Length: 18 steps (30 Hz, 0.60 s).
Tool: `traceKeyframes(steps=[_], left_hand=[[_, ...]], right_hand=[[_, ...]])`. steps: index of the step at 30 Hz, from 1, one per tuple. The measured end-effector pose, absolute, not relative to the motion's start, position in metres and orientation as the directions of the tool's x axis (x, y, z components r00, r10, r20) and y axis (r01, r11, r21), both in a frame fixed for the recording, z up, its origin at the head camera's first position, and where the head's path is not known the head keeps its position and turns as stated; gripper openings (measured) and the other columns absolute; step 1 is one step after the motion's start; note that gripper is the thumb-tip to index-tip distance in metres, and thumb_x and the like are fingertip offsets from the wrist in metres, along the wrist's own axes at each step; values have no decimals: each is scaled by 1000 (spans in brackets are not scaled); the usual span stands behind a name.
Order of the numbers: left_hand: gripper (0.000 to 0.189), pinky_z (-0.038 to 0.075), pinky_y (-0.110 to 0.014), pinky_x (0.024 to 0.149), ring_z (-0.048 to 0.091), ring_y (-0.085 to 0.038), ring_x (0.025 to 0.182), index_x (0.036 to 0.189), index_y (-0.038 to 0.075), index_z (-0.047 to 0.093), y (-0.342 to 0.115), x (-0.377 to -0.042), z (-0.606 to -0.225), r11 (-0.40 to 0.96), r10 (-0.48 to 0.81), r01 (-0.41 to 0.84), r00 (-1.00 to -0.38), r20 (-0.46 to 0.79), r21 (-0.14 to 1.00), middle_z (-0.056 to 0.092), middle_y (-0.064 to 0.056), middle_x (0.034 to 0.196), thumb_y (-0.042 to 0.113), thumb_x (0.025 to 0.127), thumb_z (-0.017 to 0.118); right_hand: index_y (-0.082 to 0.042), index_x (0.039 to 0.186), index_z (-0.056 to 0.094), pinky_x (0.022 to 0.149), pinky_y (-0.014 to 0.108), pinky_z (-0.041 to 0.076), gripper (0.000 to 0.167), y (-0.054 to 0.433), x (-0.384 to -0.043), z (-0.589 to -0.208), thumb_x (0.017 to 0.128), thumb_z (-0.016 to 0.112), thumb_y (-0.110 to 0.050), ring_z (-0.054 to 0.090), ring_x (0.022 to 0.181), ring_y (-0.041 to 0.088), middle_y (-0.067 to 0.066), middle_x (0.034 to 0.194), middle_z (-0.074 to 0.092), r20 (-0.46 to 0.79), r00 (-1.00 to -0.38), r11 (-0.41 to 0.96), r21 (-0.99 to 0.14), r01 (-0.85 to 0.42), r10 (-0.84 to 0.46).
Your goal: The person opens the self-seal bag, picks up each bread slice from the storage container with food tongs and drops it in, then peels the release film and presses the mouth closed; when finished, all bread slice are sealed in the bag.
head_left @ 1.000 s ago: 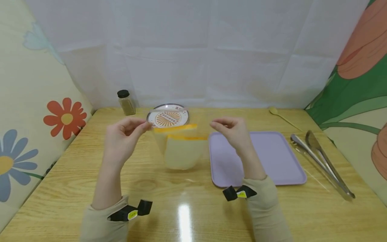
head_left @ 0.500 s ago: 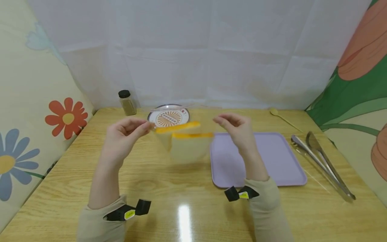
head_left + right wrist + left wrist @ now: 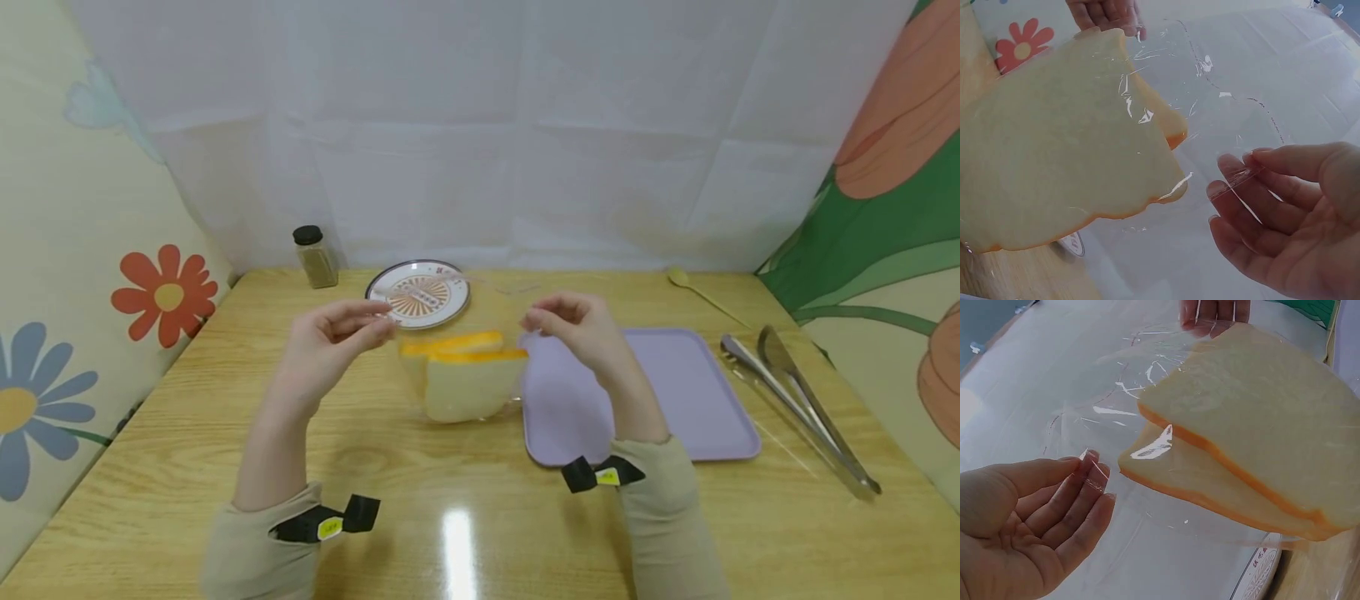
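Two bread slices [image 3: 474, 388] with orange-brown crusts sit inside a clear plastic bag [image 3: 1222, 106], low over the middle of the table in the head view. My left hand [image 3: 333, 350] pinches the bag's left upper edge between thumb and fingers. On the other side my right hand [image 3: 581, 333] pinches the right upper edge the same way. Between the hands the film spreads out, with glossy creases in the left wrist view. One slice [image 3: 1260, 419] overlaps the other, and both lean at a slant.
A lilac tray [image 3: 697, 400] lies under and beyond the right forearm. Metal tongs [image 3: 802, 408] rest at the far right, below a gold spoon [image 3: 697, 287]. Behind the bag stand a patterned plate [image 3: 420, 312] and a spice jar [image 3: 315, 258] with a black lid.
The bag of bread has swung up to the right, then come down lower. My left hand has moved slightly right and down; both hands keep their pinch.
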<state>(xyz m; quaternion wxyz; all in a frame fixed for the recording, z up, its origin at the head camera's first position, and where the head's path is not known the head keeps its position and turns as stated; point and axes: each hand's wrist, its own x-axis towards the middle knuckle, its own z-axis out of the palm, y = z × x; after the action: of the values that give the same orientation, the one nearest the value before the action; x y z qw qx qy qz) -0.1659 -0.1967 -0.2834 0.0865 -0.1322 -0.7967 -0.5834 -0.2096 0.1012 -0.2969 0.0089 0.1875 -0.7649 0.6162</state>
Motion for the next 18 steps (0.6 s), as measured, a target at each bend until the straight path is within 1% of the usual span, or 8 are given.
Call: traceKeyframes(steps=[3,5,7,9,12,14,16,18], left_hand=[[33,55,-14,77,67,0,83,116,-5,61,-195,-166,-284,276,107,302,-953,283,913,70,19,87,15,90,64],[35,55,-14,78,66,1,83,116,-7,61,-193,-166,-284,279,95,294,-956,278,914,69,20,86,17,91,63],[34,54,-13,78,66,1,84,112,-6,63,-191,-166,-284,273,75,288,-958,278,918,69,21,86,20,92,62],[29,54,-14,79,66,1,83,107,-3,66,-190,-167,-284,250,46,289,-957,286,924,69,19,84,22,92,62],[19,55,-14,77,66,0,80,97,5,70,-190,-167,-284,191,12,294,-955,297,937,69,15,81,21,91,62],[11,55,-14,76,66,-1,78,92,12,70,-191,-168,-284,155,4,299,-953,302,942,69,13,80,20,91,62],[9,56,-15,75,66,-1,77,89,16,69,-192,-168,-284,129,11,296,-955,297,946,69,11,80,18,92,61],[9,56,-15,74,66,-2,76,88,17,69,-194,-168,-284,104,21,289,-957,289,952,70,9,81,17,92,61]], right_hand=[[9,107,63,77,25,55,22,99,-210,-297,92,58,-7,65,80,4,15,95,71,245,-928,165,-940,-298,-282],[9,108,63,77,25,55,23,97,-209,-298,92,59,-7,65,80,4,12,94,72,251,-926,148,-942,-300,-281],[9,107,63,77,26,54,23,95,-208,-298,92,59,-7,65,79,4,7,90,72,262,-924,125,-944,-305,-278],[11,105,64,78,28,55,23,93,-208,-298,92,59,-8,65,79,5,0,85,72,270,-925,103,-947,-306,-266],[12,103,63,80,31,55,24,91,-208,-298,93,57,-9,65,77,5,-8,80,70,269,-933,79,-952,-295,-239],[12,102,63,78,29,56,24,91,-208,-298,94,57,-10,65,76,6,-10,78,69,256,-941,70,-958,-277,-221],[13,102,62,77,28,56,25,91,-209,-298,94,57,-10,65,76,6,-11,76,68,242,-947,62,-964,-260,-211],[13,101,62,75,25,56,25,91,-210,-298,94,57,-11,65,75,7,-11,75,68,228,-952,60,-968,-245,-206]])
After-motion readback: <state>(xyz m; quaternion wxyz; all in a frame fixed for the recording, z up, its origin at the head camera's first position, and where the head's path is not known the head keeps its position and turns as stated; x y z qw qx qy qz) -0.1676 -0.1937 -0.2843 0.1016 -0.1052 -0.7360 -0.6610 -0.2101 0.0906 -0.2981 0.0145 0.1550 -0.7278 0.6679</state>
